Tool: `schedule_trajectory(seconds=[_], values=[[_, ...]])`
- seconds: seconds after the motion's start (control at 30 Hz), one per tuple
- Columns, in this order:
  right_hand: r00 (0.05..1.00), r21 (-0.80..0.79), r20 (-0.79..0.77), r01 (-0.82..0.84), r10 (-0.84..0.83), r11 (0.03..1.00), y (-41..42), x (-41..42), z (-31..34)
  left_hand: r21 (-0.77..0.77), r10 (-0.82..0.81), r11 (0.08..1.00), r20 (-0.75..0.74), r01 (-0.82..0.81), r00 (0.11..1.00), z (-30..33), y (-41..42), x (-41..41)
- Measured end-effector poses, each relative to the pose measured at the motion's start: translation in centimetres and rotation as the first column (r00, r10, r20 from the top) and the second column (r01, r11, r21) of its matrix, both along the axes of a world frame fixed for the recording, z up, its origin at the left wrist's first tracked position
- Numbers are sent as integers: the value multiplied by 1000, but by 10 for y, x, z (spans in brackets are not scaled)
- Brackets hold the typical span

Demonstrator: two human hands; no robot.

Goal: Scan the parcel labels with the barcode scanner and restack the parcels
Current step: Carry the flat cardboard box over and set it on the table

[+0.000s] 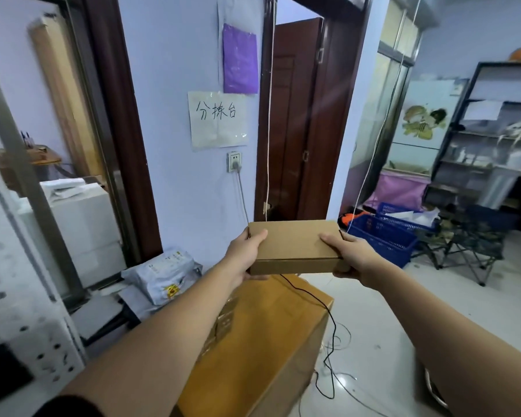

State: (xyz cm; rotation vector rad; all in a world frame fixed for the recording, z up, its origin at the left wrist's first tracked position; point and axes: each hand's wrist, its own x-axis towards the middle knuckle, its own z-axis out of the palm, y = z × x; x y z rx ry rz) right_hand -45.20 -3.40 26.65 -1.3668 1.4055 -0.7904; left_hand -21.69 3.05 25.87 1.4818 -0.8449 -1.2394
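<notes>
A flat brown cardboard parcel (294,246) is held out in front of me at arm's length, above a large cardboard box (262,341). My left hand (244,254) grips its left end, thumb on top. My right hand (348,257) grips its right end the same way. No label shows on the parcel's top or near side. A thin black cable (316,299) runs from under the parcel across the large box and down to the floor. No barcode scanner is visible.
Grey plastic mailer bags (166,275) lie on the floor by the wall, left of the large box. Blue plastic crates (385,233) stand at the right, with a folding chair (469,245) and a metal shelf (494,145) beyond. White boxes (82,224) stand at the left.
</notes>
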Motion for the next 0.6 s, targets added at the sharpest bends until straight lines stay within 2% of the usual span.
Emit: schedule_trajectory(seconds=[0.13,0.33,0.6], values=[[1000,8,-5,15,-15,1000,6,-42,-4,11,-11,1000,-1,11,1000,-5,3,-42],[999,3,-9,-48,48,999,-4,-93,-8,12,30,999,-8,-30,1000,-15,-1,-97],[981,-4,-1,-195,195,981,-41,-131,-11,29,183,983,-22,-183,983,-23,-16,-145]])
